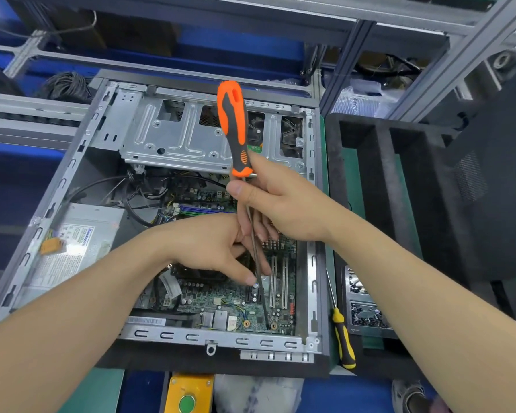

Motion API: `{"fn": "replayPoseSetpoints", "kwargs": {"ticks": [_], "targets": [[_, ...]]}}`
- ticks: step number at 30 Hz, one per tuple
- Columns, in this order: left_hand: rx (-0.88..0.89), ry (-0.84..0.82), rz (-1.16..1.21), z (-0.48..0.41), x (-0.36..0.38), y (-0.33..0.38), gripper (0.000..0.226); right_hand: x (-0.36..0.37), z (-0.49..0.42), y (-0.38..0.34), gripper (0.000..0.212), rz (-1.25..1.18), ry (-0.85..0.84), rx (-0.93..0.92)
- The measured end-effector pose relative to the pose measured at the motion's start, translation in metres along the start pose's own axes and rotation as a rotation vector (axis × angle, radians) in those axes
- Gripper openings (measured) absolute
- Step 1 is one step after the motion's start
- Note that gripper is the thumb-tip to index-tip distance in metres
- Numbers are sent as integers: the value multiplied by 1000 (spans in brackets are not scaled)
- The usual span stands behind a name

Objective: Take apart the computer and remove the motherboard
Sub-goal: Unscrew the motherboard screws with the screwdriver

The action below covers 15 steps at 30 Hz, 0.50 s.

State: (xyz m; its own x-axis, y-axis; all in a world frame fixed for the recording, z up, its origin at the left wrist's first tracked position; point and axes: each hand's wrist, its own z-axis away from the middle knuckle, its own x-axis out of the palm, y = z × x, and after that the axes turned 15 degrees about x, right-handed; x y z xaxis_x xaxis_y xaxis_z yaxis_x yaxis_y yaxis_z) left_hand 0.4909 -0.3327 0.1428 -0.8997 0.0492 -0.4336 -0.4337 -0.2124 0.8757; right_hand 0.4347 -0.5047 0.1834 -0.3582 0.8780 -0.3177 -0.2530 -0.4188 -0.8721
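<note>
An open computer case [72, 162] lies on its side with the green motherboard [221, 305] exposed at its bottom. A long screwdriver with an orange and black handle [234, 126] stands nearly upright, its tip on a brass-ringed screw hole [273, 325] near the board's front right corner. My right hand [280, 201] grips the shaft just below the handle. My left hand [212, 245] reaches over the board and its fingers steady the shaft lower down, with the thumb pointing toward the slots.
A silver power supply [81, 239] sits at the case's left and a metal drive cage [173, 138] at the back. A yellow-handled screwdriver [343, 338] lies right of the case beside a tray of screws [367, 314]. Black foam trays [399, 180] stand at right.
</note>
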Motion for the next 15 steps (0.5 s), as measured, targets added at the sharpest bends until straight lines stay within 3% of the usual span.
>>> {"fn": "replayPoseSetpoints", "kwargs": {"ticks": [5, 15], "targets": [[0, -67, -54, 1, -1, -3, 27, -10, 4, -12, 9, -24, 49, -24], [5, -15, 17, 2, 2, -2, 30, -52, 19, -59, 8, -109, 194, -115]]}}
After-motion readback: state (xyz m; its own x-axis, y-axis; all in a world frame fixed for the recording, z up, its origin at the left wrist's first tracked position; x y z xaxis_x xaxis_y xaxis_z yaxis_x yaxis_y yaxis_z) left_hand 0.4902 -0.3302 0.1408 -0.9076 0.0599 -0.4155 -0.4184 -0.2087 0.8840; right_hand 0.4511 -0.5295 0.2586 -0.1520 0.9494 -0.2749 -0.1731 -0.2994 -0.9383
